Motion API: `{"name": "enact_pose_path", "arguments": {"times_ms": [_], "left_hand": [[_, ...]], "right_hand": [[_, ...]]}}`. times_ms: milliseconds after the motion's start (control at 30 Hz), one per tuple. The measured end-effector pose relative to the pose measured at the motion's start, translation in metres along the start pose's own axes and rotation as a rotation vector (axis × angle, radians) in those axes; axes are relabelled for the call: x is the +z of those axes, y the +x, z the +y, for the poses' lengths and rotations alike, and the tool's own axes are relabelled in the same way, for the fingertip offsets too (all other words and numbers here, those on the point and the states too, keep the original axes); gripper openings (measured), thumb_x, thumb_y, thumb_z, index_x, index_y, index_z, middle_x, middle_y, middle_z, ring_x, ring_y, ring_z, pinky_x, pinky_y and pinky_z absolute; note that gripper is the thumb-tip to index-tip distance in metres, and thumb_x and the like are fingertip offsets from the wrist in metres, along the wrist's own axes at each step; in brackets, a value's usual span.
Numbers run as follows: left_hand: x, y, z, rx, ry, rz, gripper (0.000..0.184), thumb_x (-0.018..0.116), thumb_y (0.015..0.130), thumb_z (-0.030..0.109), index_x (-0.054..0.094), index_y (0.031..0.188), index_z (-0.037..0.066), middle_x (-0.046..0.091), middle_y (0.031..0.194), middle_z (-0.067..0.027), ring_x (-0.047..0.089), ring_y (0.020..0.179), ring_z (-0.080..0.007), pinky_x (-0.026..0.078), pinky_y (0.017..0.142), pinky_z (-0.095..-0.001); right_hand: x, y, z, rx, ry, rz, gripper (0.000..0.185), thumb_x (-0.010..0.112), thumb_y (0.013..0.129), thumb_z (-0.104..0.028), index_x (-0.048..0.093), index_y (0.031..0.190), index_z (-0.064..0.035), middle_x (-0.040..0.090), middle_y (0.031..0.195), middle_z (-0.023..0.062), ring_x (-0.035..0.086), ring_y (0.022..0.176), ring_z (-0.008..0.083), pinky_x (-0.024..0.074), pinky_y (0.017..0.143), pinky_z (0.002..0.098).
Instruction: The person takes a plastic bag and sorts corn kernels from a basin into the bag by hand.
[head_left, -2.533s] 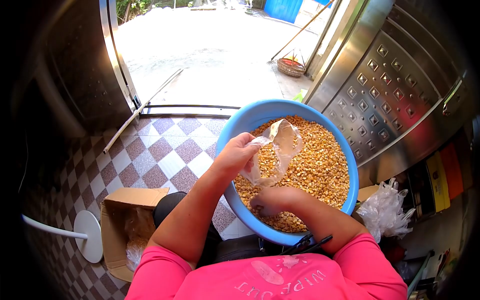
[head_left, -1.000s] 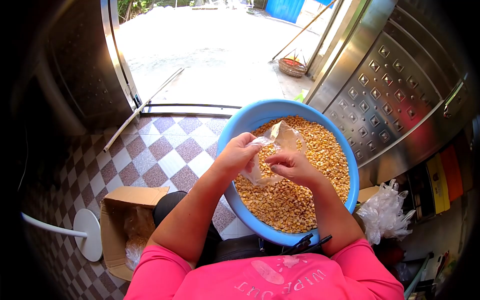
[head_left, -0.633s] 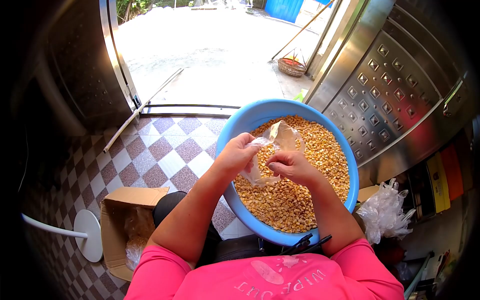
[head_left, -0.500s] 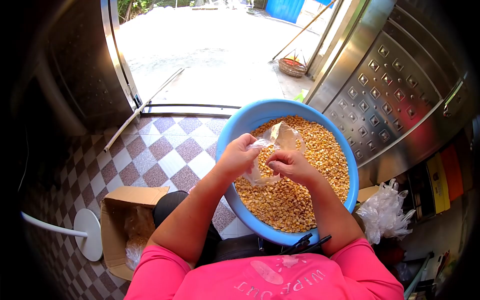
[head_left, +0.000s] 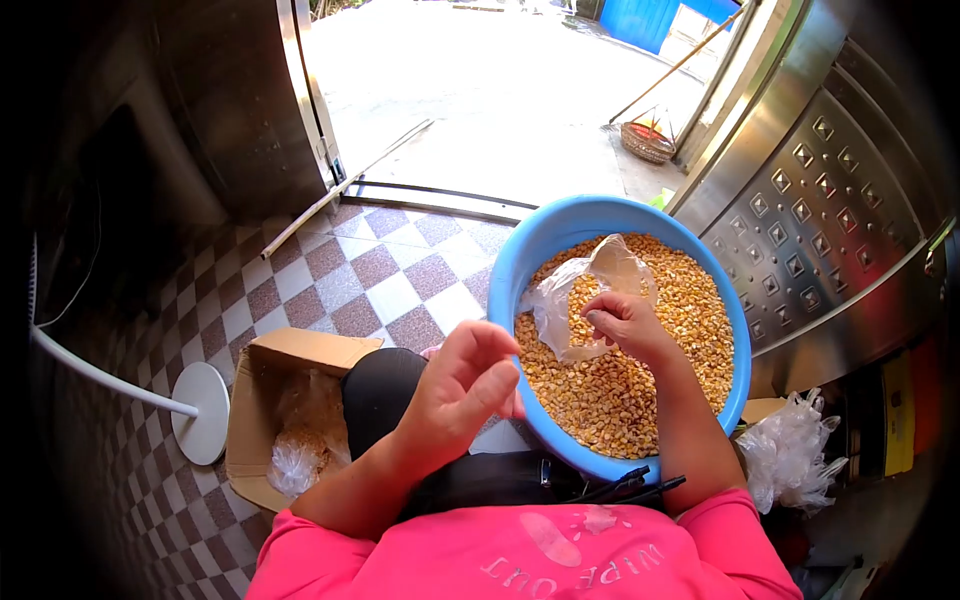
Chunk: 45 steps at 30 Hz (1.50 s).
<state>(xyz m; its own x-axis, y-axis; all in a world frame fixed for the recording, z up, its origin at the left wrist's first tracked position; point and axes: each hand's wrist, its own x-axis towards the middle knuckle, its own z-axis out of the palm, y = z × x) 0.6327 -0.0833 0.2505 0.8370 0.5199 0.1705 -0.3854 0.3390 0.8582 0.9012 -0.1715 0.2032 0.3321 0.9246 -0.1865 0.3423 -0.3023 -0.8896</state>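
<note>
A large blue plastic tub (head_left: 519, 250) stands in front of me, filled with yellow corn kernels (head_left: 690, 330). A clear plastic bag (head_left: 556, 308) lies open on the kernels, some corn showing inside or through it. Over the bag's near right side is my right hand (head_left: 628, 325), thumb and fingers pinched together; whatever is between them is too small to make out. My left hand (head_left: 465, 385) is raised left of the tub's near rim, apart from the bag. Its fingers are loosely bent with the thumb apart, and nothing shows in it.
By my left leg stands an open cardboard box (head_left: 250, 400) with a tied plastic bag (head_left: 295, 462) in it. A round white stand base (head_left: 200, 412) is farther left. Crumpled clear bags (head_left: 790, 450) lie right of the tub. A pole (head_left: 300, 220) crosses the doorway; outside sits a wicker basket (head_left: 647, 143).
My left hand has let go of the plastic bag and moved left and toward me. My right hand stays pinched over the bag. The whole view has shifted to the right.
</note>
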Motion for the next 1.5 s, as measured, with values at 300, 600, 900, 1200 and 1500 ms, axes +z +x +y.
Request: {"name": "enact_pose_path", "arguments": {"times_ms": [300,600,900,1200,1500], "left_hand": [[0.065,-0.076,0.052,0.062,-1.196,-0.543,0.041,0.065,0.082,0.036,0.051,0.079,-0.003,0.045,0.063,0.0001,0.05,0.057,-0.0124,0.051,0.083,-0.0405],[0.076,-0.078,0.055,0.239,-1.07,-0.551,0.046,0.066,0.081,0.039,0.053,0.074,-0.004,0.044,0.06,0.0003,0.047,0.055,-0.0116,0.052,0.081,-0.0364],[0.075,-0.075,0.057,0.249,-1.045,-0.59,0.048,0.064,0.082,0.04,0.053,0.073,-0.006,0.044,0.061,-0.0009,0.046,0.054,-0.0118,0.052,0.081,-0.0362],[0.078,-0.071,0.058,0.323,-1.041,-0.611,0.048,0.063,0.083,0.039,0.055,0.074,-0.007,0.045,0.061,-0.0016,0.047,0.055,-0.0121,0.053,0.079,-0.0365],[0.054,-0.072,0.071,0.065,-0.609,-0.726,0.044,0.052,0.086,0.038,0.041,0.067,0.0,0.039,0.065,-0.0071,0.043,0.055,-0.0214,0.032,0.054,-0.0332]], "right_hand": [[-0.002,0.009,0.018,0.0,0.039,0.014,0.013,0.054,0.088,-0.012,0.062,0.094,-0.004,0.055,0.064,-0.0017,0.051,0.055,0.0047,0.0405,0.049,0.0179],[-0.004,0.006,0.016,-0.01,0.018,0.02,0.014,0.053,0.089,-0.013,0.061,0.094,-0.0025,0.054,0.063,-0.0019,0.049,0.054,0.0041,0.0385,0.048,0.0183],[-0.003,0.003,0.008,-0.042,-0.01,0.031,0.012,0.054,0.087,-0.011,0.062,0.092,-0.0031,0.053,0.062,-0.0021,0.049,0.053,0.0041,0.0384,0.046,0.0178],[-0.002,0.003,0.006,-0.052,0.013,0.013,0.011,0.054,0.087,-0.01,0.062,0.09,-0.0025,0.053,0.062,-0.0019,0.049,0.052,0.004,0.0388,0.046,0.0176],[-0.001,0.003,0.006,-0.053,-0.008,-0.004,0.011,0.053,0.088,-0.01,0.062,0.091,-0.0027,0.054,0.064,-0.0023,0.052,0.055,0.0041,0.0409,0.046,0.0178]]}}
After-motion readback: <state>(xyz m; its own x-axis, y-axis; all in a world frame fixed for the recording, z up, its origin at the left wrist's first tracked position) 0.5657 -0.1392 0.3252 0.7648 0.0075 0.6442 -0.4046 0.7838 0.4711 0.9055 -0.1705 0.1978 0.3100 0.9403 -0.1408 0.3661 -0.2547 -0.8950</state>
